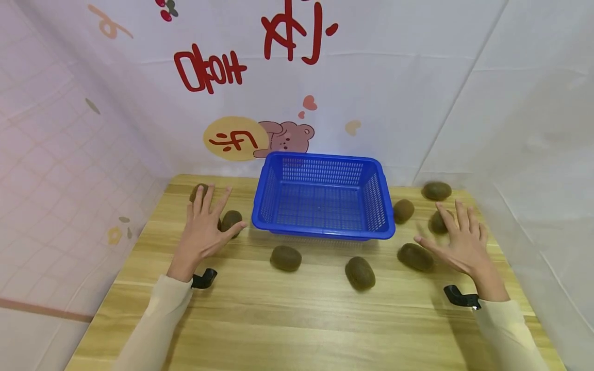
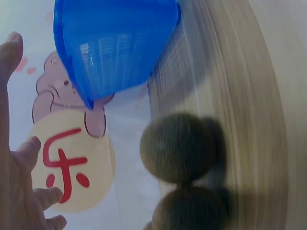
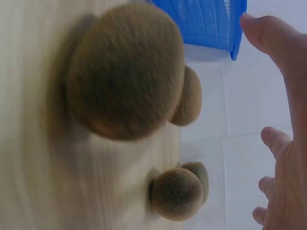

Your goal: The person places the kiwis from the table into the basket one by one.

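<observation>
Over the left part of the table my left hand (image 1: pixel 202 226) is spread with nothing in it. Close by are a kiwi (image 1: pixel 232 221) near its thumb and another kiwi (image 1: pixel 199 191) by its fingertips; the hand partly hides them. On the other side my right hand (image 1: pixel 459 242) also has its fingers apart and holds nothing. Around it lie a long kiwi (image 1: pixel 415 256) near the thumb, a partly covered kiwi (image 1: pixel 438 222) by the fingers and a kiwi (image 1: pixel 436 191) farther back. Between the hands stands a blue plastic basket (image 1: pixel 320 231) with no fruit inside.
Two kiwis, one at centre left (image 1: pixel 285 258) and one at centre right (image 1: pixel 360 273), lie in front of the basket. A further kiwi (image 1: pixel 403 211) sits beside its right wall. White printed sheets (image 1: pixel 371 87) enclose the wooden table (image 1: pixel 297 324) at the back and sides.
</observation>
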Available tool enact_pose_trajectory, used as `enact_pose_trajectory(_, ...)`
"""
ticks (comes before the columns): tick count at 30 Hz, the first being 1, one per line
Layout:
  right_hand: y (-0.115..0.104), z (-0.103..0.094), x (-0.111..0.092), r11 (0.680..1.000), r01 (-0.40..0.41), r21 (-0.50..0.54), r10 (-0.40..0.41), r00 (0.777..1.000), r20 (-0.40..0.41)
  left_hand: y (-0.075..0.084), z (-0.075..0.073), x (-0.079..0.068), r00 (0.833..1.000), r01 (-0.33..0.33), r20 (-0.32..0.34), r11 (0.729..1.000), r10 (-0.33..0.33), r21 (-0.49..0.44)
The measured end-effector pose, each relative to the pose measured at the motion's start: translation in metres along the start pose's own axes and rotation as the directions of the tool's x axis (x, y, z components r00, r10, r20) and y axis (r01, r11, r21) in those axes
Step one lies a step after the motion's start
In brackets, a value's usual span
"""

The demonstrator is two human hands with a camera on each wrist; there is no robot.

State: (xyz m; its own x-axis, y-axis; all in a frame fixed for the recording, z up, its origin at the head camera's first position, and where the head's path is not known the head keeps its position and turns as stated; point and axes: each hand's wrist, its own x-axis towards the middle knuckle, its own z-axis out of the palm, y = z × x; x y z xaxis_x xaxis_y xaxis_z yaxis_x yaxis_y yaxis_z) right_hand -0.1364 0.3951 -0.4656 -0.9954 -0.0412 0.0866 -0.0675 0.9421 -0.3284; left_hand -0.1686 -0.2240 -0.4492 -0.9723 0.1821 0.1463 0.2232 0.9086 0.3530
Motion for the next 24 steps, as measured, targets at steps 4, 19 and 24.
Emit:
enact_pose_trajectory(4, -0.008, 0.007, -0.006, 0.999, 0.027, 0.046, -0.027, 1.0, 0.0, 0.012, 0.008, -0.002, 0.999, -0.051, -0.011, 0.998, 0.051, -0.023)
enact_pose_trajectory(19, -0.028, 0.026, -0.025, 0.973, 0.078, 0.218, -0.093, 0.994, 0.06, 0.046, 0.024, -0.001, 0.977, -0.214, -0.026, 0.968, 0.212, -0.134)
enact_pose_trajectory(24, -0.031, 0.033, -0.028, 0.969, 0.092, 0.227, -0.109, 0.992, 0.061, 0.05, 0.03, -0.004, 0.957, -0.283, -0.106, 0.946, 0.269, -0.16)
